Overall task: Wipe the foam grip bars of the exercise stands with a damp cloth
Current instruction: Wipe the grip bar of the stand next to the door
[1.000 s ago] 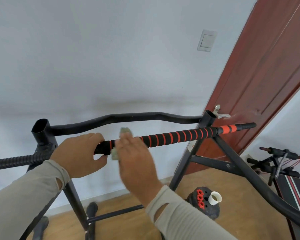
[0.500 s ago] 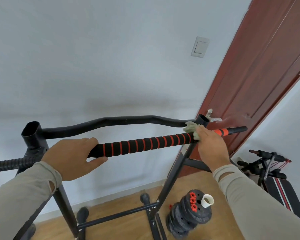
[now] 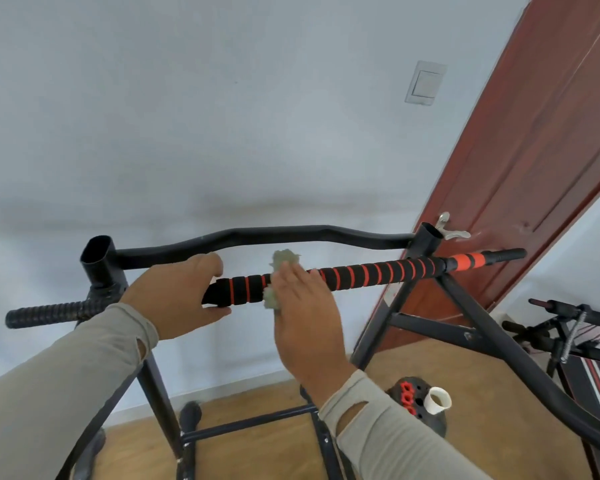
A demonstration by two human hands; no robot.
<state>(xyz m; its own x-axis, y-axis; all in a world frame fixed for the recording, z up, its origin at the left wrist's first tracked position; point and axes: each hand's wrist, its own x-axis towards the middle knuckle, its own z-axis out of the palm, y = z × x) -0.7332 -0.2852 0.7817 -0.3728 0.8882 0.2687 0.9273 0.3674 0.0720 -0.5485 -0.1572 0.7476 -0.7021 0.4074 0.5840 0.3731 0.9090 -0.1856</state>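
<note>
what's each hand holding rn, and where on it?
Left hand grips the foam bar at its left end. Right hand wraps the cloth around the bar just beside it.

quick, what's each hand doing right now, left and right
Left hand: curled round the foam grip bar near its left end, holding it.
Right hand: wrapping the cloth round the bar, gripping it.

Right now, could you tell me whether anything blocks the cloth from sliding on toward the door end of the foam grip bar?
Nothing visible does. The right hand holds the cloth on the foam grip bar, and the foam to its right lies bare up to the stand's upright. The left hand grips the opposite end.
</note>
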